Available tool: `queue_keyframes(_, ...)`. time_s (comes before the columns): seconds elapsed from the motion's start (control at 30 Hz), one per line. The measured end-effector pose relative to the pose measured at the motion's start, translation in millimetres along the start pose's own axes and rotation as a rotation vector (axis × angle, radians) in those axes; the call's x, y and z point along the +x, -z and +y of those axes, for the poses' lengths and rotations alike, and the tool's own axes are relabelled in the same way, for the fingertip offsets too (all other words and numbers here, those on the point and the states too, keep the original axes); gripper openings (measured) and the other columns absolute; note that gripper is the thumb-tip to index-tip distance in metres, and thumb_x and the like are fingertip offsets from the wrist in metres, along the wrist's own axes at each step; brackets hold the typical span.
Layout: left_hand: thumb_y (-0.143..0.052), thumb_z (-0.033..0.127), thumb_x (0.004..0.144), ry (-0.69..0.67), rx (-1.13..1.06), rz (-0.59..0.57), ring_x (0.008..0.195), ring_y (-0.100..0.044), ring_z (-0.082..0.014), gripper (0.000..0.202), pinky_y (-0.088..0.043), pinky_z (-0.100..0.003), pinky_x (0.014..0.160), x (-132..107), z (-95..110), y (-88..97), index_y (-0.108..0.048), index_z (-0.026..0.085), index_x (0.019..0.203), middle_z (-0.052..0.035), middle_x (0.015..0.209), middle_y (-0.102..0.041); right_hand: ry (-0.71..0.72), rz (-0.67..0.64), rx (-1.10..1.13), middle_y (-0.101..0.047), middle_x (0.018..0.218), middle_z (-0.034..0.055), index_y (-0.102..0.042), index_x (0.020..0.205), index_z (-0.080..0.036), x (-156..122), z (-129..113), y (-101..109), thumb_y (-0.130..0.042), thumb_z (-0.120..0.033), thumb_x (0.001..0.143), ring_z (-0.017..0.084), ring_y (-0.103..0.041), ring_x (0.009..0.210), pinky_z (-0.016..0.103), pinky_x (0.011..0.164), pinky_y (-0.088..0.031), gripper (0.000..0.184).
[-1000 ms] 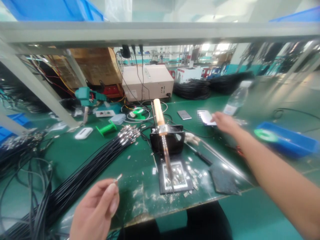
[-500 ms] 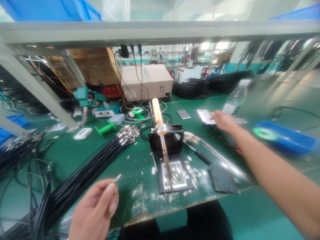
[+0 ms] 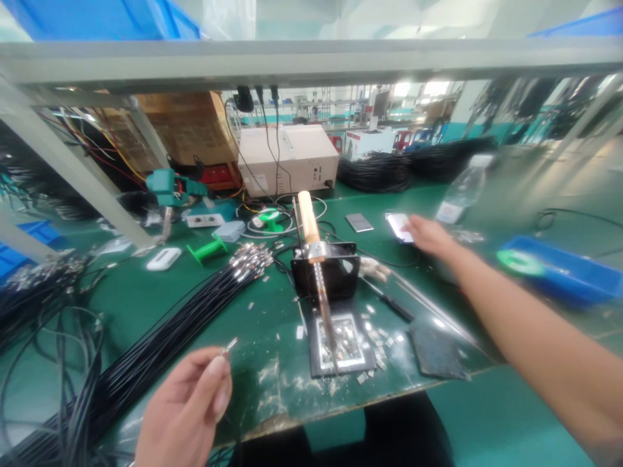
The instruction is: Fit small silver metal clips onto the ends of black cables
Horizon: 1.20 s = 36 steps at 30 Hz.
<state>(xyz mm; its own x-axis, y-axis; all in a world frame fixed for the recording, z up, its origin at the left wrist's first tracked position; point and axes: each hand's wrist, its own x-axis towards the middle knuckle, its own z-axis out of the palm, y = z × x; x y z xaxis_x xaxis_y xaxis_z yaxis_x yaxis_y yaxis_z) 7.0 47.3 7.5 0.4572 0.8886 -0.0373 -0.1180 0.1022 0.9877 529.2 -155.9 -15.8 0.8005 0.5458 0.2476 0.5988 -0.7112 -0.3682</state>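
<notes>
Pinching a small metal-ended piece (image 3: pixel 231 346) between thumb and fingers, your left hand (image 3: pixel 185 405) holds it above the near edge of the green bench (image 3: pixel 146 292), just beside the bundle of black cables (image 3: pixel 180 305). The piece looks slim and silvery, with a reddish tip pointing up and away from you. Your right hand (image 3: pixel 431 235) reaches far across the bench, its fingertips at the near right edge of a phone (image 3: pixel 399 227), a thin slab with a bright, pale screen. You can't tell whether those fingers grip the phone or only touch it.

Behind that hand, the clear bottle (image 3: pixel 462 188) wears a white label with a reddish mark, too blurred to read. Small markings on the beige box (image 3: pixel 287 155) at the back are equally illegible, and the phone's screen is washed out.

Your fingers cover the lower end of the metal-ended piece, so you can't make out what it joins. Your right hand and forearm hide the bottle's base. The soldering iron (image 3: pixel 307 217) blurs toward its tip over the white-rimmed tray (image 3: pixel 361 353); contact there is unclear. Your left wrist is cut off at the bottom.
</notes>
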Motion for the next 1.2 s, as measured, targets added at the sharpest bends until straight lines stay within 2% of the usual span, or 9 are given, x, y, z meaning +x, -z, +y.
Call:
queue_keyframes(0.3,-0.095,0.05,0.074,-0.004,0.015,-0.029,0.05,-0.048,-0.0091,0.037,-0.043,-0.016,0.047,-0.1,-2.6,3.3,-0.077,0.02,0.087,0.0034,0.054,-0.057,-0.011,0.039,0.019,-0.071,0.129,0.0097,-0.068,0.129,-0.019,4.3,-2.2,6.3,-0.067,-0.037,0.105,0.024,-0.072,0.107,0.045,0.092,-0.063,0.03)
queue_keyframes(0.67,-0.094,0.051,0.077,-0.013,0.019,-0.046,0.051,-0.047,-0.0092,0.036,-0.043,-0.016,0.048,1.4,-4.6,5.1,-0.076,0.021,0.088,0.004,0.054,-0.055,-0.011,0.011,0.045,-0.071,0.129,0.0096,-0.069,0.129,-0.019,5.4,-9.9,-5.2,-0.067,-0.036,0.105,0.023,-0.072,0.106,0.044,0.092,-0.063,0.029)
queue_keyframes(0.97,-0.097,0.052,0.07,-0.007,0.023,-0.015,0.05,-0.048,-0.0085,0.041,-0.042,-0.017,0.046,1.3,-1.7,1.6,-0.077,0.02,0.085,0.0018,0.059,-0.061,-0.069,0.11,0.051,-0.07,0.131,0.01,-0.068,0.13,-0.019,10.2,5.0,10.2,-0.067,-0.036,0.105,0.024,-0.072,0.108,0.045,0.093,-0.063,0.03)
queue_keyframes(1.2,-0.096,0.05,0.072,-0.012,0.025,-0.015,0.05,-0.047,-0.0104,0.038,-0.043,-0.018,0.047,0.6,-2.2,1.4,-0.077,0.02,0.085,0.0028,0.054,-0.057,-0.11,0.12,0.038,-0.07,0.132,0.0103,-0.067,0.132,-0.019,9.9,14.9,10.5,-0.068,-0.036,0.105,0.024,-0.072,0.11,0.046,0.094,-0.062,0.032)
